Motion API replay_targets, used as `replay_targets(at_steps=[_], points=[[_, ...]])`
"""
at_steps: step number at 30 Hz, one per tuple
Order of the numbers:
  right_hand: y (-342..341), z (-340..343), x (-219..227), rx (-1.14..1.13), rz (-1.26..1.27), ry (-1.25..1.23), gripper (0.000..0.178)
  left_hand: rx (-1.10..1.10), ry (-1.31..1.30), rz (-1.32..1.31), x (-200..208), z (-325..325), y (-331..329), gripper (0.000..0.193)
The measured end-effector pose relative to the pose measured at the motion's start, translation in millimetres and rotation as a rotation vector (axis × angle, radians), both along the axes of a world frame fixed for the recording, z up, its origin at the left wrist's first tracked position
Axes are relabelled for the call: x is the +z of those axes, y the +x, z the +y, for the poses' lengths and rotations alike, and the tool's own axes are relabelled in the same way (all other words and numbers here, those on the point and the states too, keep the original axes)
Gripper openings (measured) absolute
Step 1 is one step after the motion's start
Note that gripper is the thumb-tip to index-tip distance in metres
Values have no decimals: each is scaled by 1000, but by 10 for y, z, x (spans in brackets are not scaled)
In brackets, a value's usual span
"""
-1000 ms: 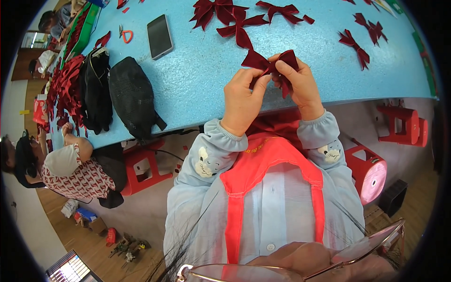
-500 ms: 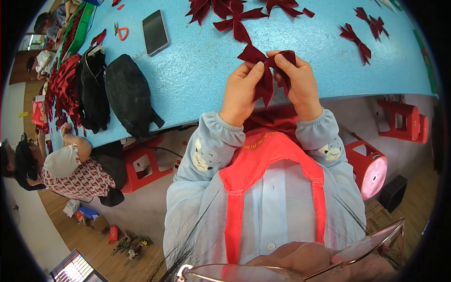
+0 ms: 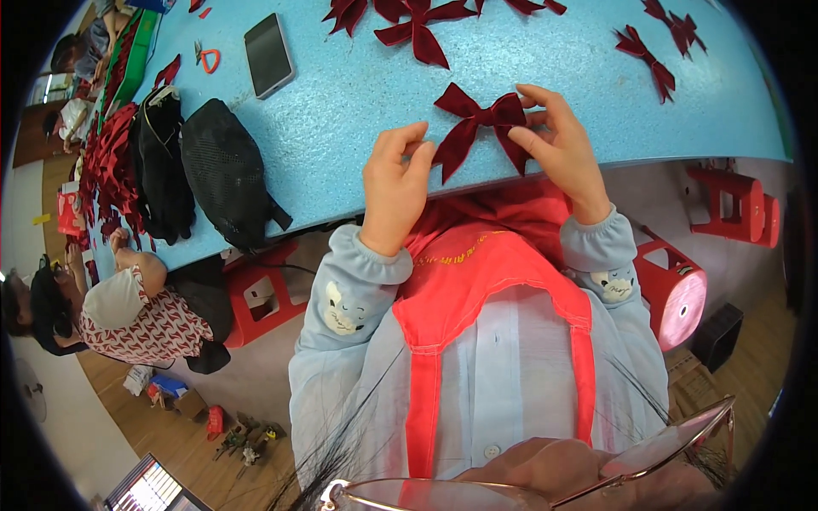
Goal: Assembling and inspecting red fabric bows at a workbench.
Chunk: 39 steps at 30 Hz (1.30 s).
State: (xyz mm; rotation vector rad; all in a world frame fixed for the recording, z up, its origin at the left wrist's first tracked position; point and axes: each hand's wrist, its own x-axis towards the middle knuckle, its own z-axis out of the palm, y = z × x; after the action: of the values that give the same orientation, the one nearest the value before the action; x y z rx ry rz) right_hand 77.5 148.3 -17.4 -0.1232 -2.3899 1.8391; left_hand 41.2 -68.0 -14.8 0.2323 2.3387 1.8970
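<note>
A dark red velvet bow [image 3: 485, 117] lies spread on the blue table near its front edge, its two loops up and its two tails toward me. My left hand [image 3: 397, 180] is beside the bow's left tail, open, with thumb and fingers apart. Around the bow's right side is my right hand [image 3: 562, 152], thumb and fingers apart. Its fingertips are at the edge of the right loop; whether they touch it I cannot tell for certain.
More dark red bows [image 3: 417, 32] lie farther back, with others [image 3: 648, 64] at the right. On the left are a phone [image 3: 269, 56], small red-handled snips [image 3: 210, 60], a black mesh pouch [image 3: 223, 166], a black bag [image 3: 162, 170] and heaped red ribbon [image 3: 109, 166]. A co-worker [image 3: 141, 315] sits at the left.
Both hands have let the bow out of their pinch, and it now lies flat with its shape spread. My left hand has moved left and toward me; my right hand has shifted right.
</note>
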Motion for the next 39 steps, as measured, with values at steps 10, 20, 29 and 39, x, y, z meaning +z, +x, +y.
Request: replay_targets(at_steps=[10, 20, 29, 39], points=[[-40, -86, -3, 19, 91, 40, 58, -447, -592, 736, 96, 542, -567, 21], [15, -97, -60, -58, 228, 378, 52, -222, -697, 608, -161, 709, -585, 14], [-169, 268, 46, -8, 127, 384, 39, -74, -434, 894, -3, 292, -441, 11], [-684, 257, 74, 387, 319, 613, 36, -290, -549, 790, -73, 431, -472, 17]])
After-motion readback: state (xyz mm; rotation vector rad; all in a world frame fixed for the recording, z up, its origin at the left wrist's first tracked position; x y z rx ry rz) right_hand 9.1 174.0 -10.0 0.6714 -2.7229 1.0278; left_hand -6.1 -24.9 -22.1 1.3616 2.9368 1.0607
